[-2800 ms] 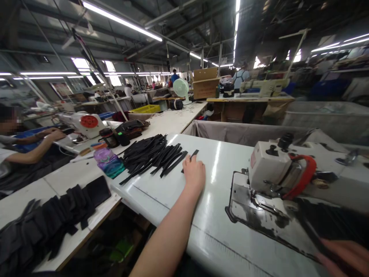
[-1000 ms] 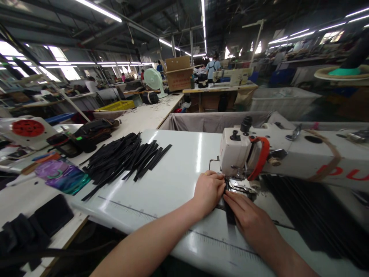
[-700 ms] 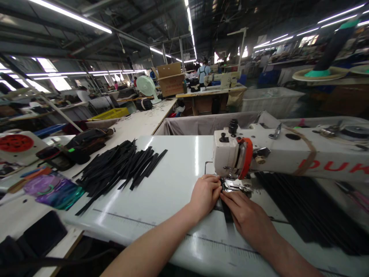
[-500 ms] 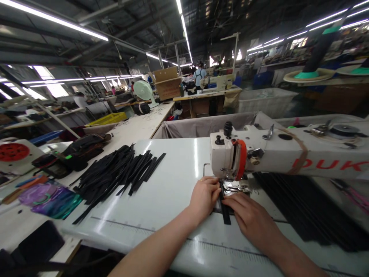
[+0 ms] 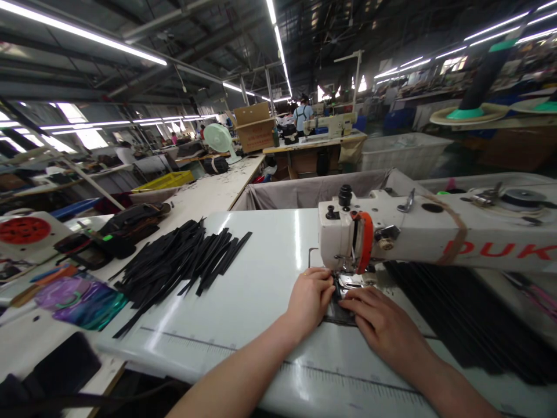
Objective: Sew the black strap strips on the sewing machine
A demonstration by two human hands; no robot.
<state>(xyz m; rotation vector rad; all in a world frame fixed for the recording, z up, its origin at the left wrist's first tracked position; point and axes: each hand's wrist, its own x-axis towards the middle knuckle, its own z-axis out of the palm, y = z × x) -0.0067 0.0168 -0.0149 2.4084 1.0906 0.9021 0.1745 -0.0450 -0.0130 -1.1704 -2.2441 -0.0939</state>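
My left hand (image 5: 308, 295) is closed on the left edge of a black fabric strip (image 5: 336, 294), close to the presser foot of a white sewing machine (image 5: 391, 229). From the right, my right hand (image 5: 376, 313) pinches the same strip with its fingertips at the metal guide (image 5: 351, 281). Little of the strip shows between the fingers; its far end is hidden under the machine head. To the left on the table lies a loose pile of black strips (image 5: 167, 264). Longer black strips (image 5: 465, 319) are laid side by side right of the needle area.
A printed ruler scale (image 5: 348, 376) runs along the table's front. Purple-handled snips (image 5: 537, 296) lie at far right, and a shiny purple-teal pouch (image 5: 80, 299) at left. Behind are a fan (image 5: 217, 138), a cardboard box (image 5: 255, 128) and a person (image 5: 301, 113) standing with back turned.
The black strip has moved forward under the machine head, and its tail no longer sticks out toward me. Both hands stay almost in place. The view has shifted slightly.
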